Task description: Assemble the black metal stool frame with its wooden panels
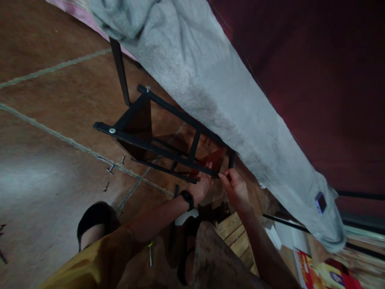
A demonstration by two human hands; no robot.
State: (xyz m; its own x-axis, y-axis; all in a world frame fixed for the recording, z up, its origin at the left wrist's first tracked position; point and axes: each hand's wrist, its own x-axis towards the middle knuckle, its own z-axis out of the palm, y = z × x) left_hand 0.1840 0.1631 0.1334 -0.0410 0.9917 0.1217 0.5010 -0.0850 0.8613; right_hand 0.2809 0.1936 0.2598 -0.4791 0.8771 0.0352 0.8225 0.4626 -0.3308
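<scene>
A black metal rack frame (pixel 168 150) with dark brown panels lies on its side on the tiled floor. Round bolt heads (pixel 112 131) show at its far end. My left hand (pixel 202 185), with a black watch on the wrist, grips the near end of the frame, its fingers against a reddish-brown panel (pixel 215 158). Beside it, my right hand (pixel 236 188) is closed in a pinch at the frame's near corner. What sits between those fingertips is too small to make out.
Several loose bolts (pixel 110 168) lie on the floor to the left. A yellow-ended tool (pixel 150 253) is near my feet. A grey blanket (pixel 204 84) hangs along the bed edge, with a phone (pixel 321 202) on it. A slatted wooden piece (pixel 236 230) and a red box (pixel 327 273) are at lower right.
</scene>
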